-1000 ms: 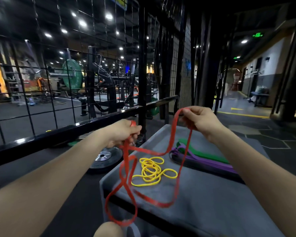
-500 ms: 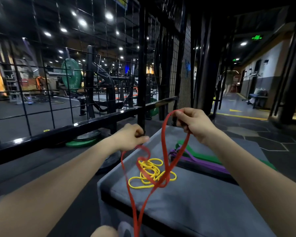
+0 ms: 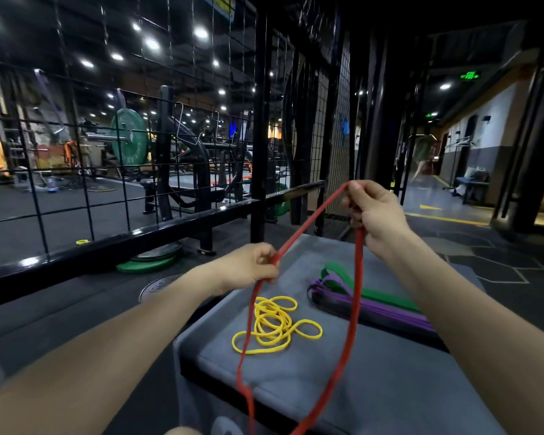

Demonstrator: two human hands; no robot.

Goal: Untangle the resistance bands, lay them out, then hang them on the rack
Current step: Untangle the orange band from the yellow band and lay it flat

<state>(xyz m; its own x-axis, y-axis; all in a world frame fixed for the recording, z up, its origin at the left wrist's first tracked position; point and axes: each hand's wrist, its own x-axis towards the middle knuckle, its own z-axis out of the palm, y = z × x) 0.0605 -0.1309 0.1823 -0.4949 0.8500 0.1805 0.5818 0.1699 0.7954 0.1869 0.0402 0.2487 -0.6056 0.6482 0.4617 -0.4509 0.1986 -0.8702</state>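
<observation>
A red resistance band [image 3: 354, 315] hangs as one open loop between my hands, above a grey padded box [image 3: 374, 387]. My left hand [image 3: 252, 266] pinches it low at the left. Higher and to the right, my right hand [image 3: 372, 211] grips its top. The loop's bottom drops past the box's front edge, out of view. A thin yellow band [image 3: 274, 324] lies tangled on the box under the red loop. Green [image 3: 374, 291], purple [image 3: 387, 309] and black [image 3: 343, 306] bands lie flat side by side on the box's right part.
A black wire-grid rack [image 3: 182, 89] with a thick black rail [image 3: 132, 237] stands to the left and behind the box. Weight plates [image 3: 148, 262] lie on the floor by the rail. Gym machines fill the hall behind. A corridor opens at the right.
The red band's twisted crossing has come undone and it now hangs as one open loop. My right hand has risen; my left hand has slid right along the band.
</observation>
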